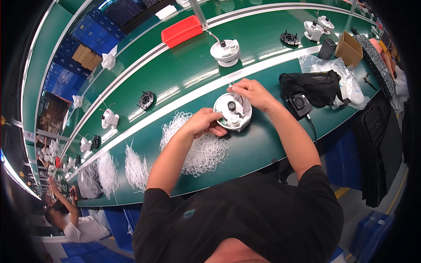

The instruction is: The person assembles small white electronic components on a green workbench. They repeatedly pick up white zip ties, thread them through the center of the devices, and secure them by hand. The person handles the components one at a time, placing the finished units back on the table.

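Observation:
A white round appliance housing [223, 103], open at the top with a black knob-like part in its middle, is on the green bench before me. My left hand [202, 123] grips its left rim, thumb on top and fingers curled at the side. At the housing's far edge my right hand [253, 94] pinches thin white wires [229, 83] that stick up from it; the exact grip is partly hidden by the fingers. Beside and under my left forearm lies a large heap of looped white ties [208, 153].
Smaller bundles of white ties [136, 168] lie to the left. Beyond a white rail, a similar housing [225, 53] and a black ring-shaped part [146, 100] sit near a red tray [182, 31]. A black bag [307, 87] and small fan [300, 104] are right. A co-worker [83, 225] is far left.

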Available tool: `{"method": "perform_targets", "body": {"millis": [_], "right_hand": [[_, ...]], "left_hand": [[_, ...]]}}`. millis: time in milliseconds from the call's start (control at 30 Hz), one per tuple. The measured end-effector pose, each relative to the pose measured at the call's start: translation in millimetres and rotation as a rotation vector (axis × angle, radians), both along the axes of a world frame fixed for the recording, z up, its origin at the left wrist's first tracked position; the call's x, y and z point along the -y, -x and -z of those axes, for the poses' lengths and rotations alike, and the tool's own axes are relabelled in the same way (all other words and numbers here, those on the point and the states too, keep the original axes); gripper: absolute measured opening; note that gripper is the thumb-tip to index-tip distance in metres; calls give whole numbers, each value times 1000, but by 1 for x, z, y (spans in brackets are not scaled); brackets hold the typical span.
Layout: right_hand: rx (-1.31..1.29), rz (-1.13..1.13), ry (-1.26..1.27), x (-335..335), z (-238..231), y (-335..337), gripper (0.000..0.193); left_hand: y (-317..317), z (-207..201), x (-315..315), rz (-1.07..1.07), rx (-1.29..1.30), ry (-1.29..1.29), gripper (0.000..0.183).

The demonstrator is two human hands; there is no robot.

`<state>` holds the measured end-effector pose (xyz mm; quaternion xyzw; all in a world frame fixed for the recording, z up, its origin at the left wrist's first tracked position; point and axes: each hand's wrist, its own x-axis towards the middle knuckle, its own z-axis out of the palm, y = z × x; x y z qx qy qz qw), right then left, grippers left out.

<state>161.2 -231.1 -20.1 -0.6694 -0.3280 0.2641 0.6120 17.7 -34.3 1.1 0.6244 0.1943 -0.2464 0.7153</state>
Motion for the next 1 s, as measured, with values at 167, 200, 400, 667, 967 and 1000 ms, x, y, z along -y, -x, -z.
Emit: {"method": "perform_targets", "body": {"millis": [167,200,400,667,967,1000], "right_hand": [[37,36,0,10,-13,0,28],[32,23,12,11,-12,-3,27],[-82,92,-26,7,-2,0,29],[74,107,41,5,-5,3,34],[67,154,-3,11,-4,1,28],[90,148,2,11,-6,3,26]], "left_hand": [[3,11,-9,35,36,-46,42],[4,3,-14,55,63,-80,44],[7,15,-55,-58,343,-720,32],[12,23,0,303,366,-1081,19],[8,26,0,369,341,-1133,15],[8,24,-2,352,380,-1130,15]]}}
